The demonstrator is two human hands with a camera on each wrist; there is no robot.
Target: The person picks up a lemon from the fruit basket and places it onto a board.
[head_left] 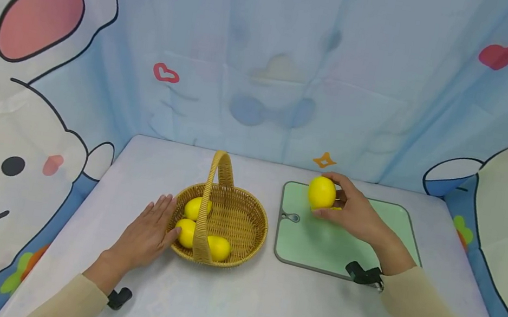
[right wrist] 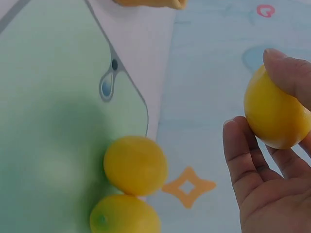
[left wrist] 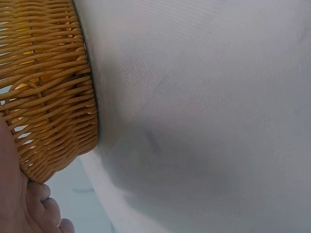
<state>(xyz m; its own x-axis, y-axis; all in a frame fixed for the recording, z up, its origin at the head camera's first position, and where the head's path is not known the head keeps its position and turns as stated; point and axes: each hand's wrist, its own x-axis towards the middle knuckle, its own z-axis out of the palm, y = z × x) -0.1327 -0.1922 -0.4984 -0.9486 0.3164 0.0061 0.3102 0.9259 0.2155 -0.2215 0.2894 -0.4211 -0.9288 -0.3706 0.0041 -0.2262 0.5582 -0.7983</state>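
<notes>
My right hand (head_left: 350,208) holds a yellow lemon (head_left: 321,193) between thumb and fingers, raised over the green cutting board (head_left: 319,248). Two more lemons lie on the board, seen in the right wrist view: one lemon (right wrist: 136,165) beside another lemon (right wrist: 125,216). In the head view the hand mostly hides them. With straight fingers, my left hand (head_left: 144,232) rests against the left side of a wicker basket (head_left: 241,225), its thumb at the rim. Inside the basket's left part are three lemons, among them a front lemon (head_left: 218,249), partly behind the arched handle (head_left: 205,211).
Both basket and board stand on a white-covered table (head_left: 222,307). A pale blue printed curtain (head_left: 290,49) hangs behind the table's back edge, with cartoon figures on both sides. The board lies right of the basket, with a narrow strip of table between them.
</notes>
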